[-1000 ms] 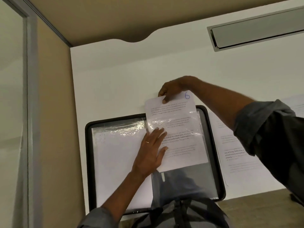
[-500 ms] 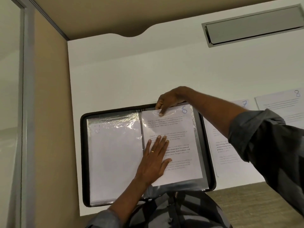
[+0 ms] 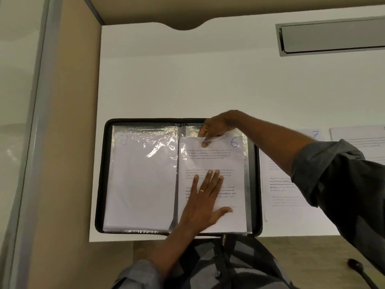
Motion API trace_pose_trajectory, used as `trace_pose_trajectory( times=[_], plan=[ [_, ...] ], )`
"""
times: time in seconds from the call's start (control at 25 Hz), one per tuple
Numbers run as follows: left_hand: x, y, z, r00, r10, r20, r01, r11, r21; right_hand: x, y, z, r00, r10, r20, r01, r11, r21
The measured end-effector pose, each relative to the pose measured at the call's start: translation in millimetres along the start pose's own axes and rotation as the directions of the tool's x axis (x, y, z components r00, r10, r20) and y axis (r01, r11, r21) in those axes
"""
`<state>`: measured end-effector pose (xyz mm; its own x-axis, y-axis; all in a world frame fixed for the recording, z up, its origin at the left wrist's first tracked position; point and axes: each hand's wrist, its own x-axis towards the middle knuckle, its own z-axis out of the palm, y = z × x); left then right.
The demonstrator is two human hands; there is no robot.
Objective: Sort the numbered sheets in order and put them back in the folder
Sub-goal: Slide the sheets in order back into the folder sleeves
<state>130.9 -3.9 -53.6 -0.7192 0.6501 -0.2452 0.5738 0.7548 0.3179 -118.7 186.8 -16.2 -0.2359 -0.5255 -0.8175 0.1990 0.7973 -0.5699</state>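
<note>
White desk (image 3: pixel 187 80) fills most of my head view, with a tan partition on the left and a long metal slot (image 3: pixel 333 38) set into the far right of the top. On the near edge lies the open black folder (image 3: pixel 102 174), both its pages shiny plastic. The sheet marked 6 (image 3: pixel 229 163) sits on the right page, in or over the clear sleeve (image 3: pixel 247 184); glare stops me telling which.

The left hand (image 3: pixel 205 202) lies flat on the lower half of that sheet, fingers straight and together, thumb out to the right, pressing down. The right hand (image 3: pixel 214 128) reaches in from the right and pinches the sheet's far edge between thumb and fingers. A sliver of plastic shows there, but I cannot tell if the sleeve's lip is pinched too.

I judge the step to be seating this sheet. To do it well, I would hold the sleeve flat with the left palm, feed from the far edge in line with the spine, and stop when the near corners reach the bottom, without buckling the paper.

Its long axis runs near to far, parallel to the spine. Its number sits at the far right corner and the text reads upright towards me. The sheet marked 7 (image 3: pixel 281 195) waits on the desk just right of the folder.
</note>
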Motion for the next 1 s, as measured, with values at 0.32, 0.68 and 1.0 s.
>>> trace_pose_trajectory(
  times=[0.32, 0.68, 1.0],
  plan=[
    [0.0, 21.9, 20.2, 0.998, -0.012, -0.065, 0.018, 0.996, 0.085, -51.9, 13.4, 33.0, 0.583, -0.256, -0.771, 0.183, 0.966, -0.182],
    [-7.1, 18.1, 19.3, 0.936, -0.038, -0.35, -0.058, 0.964, -0.26, -107.9, 72.0, 230.4, 0.163, 0.152, -0.975, 0.182, 0.966, 0.181],
    [-59.3, 25.8, -55.7, 0.919, -0.321, -0.228, -0.111, 0.344, -0.932, -80.4, 2.6, 355.7, 0.213, 0.188, -0.959, 0.313, 0.916, 0.249]
  ],
)
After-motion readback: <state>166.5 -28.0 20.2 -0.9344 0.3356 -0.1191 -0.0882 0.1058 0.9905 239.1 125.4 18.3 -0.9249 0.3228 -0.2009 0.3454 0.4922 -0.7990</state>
